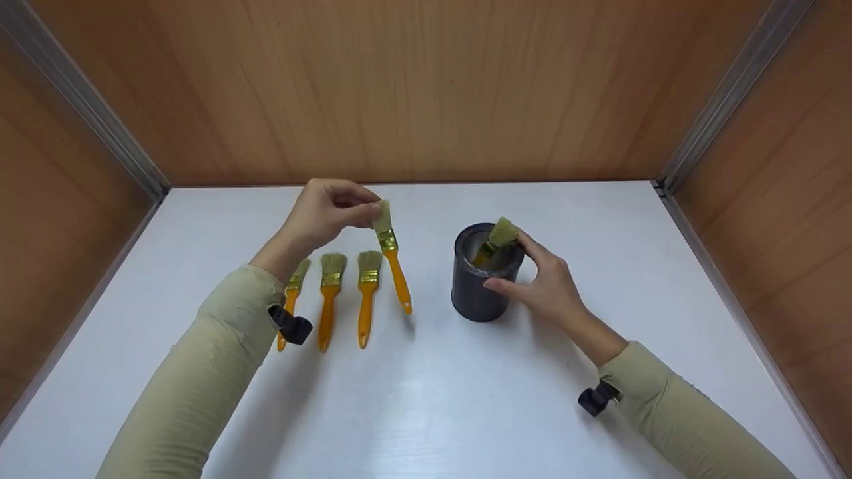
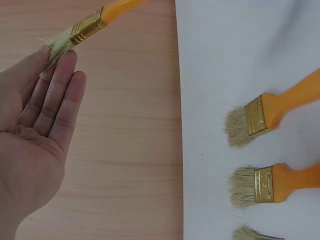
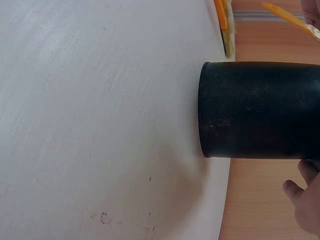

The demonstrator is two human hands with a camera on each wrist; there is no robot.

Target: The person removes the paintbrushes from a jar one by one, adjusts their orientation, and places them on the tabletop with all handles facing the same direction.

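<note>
Fingers of the left hand (image 1: 326, 214) pinch one brush (image 1: 392, 257); three brushes (image 1: 331, 296) lie flat.

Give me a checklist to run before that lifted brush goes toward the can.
1. Left hand pinches the orange-handled paintbrush by its bristles, handle hanging down: ok.
2. Right hand grips the dark cylindrical metal can: ok.
3. Can upright on the white table: ok.
4. Room in the can beside the brush already inside: cannot tell.
5. Three spare brushes lie apart from the can: ok.
</note>
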